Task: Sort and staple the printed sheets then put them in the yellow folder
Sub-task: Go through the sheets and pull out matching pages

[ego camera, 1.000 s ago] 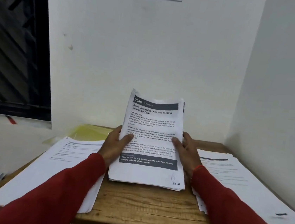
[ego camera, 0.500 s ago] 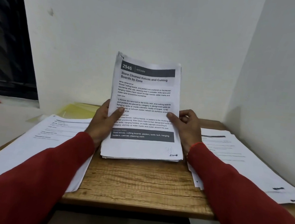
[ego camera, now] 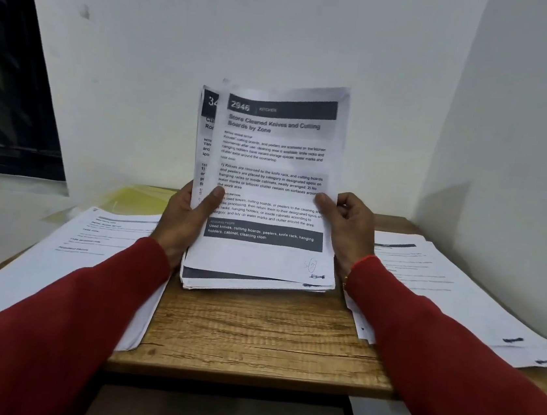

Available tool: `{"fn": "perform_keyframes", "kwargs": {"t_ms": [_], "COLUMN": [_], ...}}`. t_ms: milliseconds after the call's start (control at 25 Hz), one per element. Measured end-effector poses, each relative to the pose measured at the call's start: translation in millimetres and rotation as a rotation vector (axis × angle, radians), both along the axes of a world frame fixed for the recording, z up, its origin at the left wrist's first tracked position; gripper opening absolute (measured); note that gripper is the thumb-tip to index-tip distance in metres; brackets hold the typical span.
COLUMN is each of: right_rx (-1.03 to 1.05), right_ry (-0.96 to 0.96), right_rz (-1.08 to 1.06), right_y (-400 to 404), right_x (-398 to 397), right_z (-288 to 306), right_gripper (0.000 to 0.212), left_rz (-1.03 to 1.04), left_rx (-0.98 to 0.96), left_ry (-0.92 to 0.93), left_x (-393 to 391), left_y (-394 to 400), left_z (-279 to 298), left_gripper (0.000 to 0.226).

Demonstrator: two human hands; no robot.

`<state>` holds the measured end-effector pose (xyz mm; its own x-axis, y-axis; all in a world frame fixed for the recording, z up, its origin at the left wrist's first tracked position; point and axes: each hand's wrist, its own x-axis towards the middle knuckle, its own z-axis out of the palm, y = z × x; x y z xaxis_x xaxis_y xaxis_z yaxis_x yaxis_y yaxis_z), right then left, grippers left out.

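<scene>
Dim light, blurred text, wide-angle distortion

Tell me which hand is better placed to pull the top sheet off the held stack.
Probably the right hand: it pinches the top sheet, already offset rightward, while the left hand grips the stack behind.

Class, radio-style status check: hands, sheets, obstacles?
Both hands, left and right, grip the upright sheet stack. Top sheet sliding right. Yellow folder behind, partly under the left pile.

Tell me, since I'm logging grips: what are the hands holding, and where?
Both hold the upright stack of white printed sheets by its side edges: left hand at the left edge, right hand at the right.
</scene>
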<state>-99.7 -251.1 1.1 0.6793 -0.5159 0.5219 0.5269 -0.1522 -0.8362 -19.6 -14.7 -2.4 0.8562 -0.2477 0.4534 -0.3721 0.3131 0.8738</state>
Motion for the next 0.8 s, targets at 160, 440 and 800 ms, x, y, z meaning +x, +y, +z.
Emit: {"fn": "perform_keyframes", "kwargs": {"t_ms": [160,440,800], "right_rx": [-0.037,0.291,0.286], "right_ry": [0.004,-0.074,-0.071], "right_rz": [-0.061,-0.271,-0.160], "right_y": [-9.7,-47.7,-35.5], "right_x": [-0.6,-4.6,-2.2], "right_z": [4.3,13.0,14.3], "right_gripper": [0.036,0.033,0.012], "left_rz": [-0.021,0.002,-0.010], "left_rx": [-0.016,-0.049,-0.038], "left_ry": [0.014,0.022,0.026], "left_x": [1.3,2.4,4.5], "left_y": [-0.1,1.8,1.3], "left_z": [-1.4,-1.6,-2.7], "left_gripper": [0.019,0.014,0.018]}}
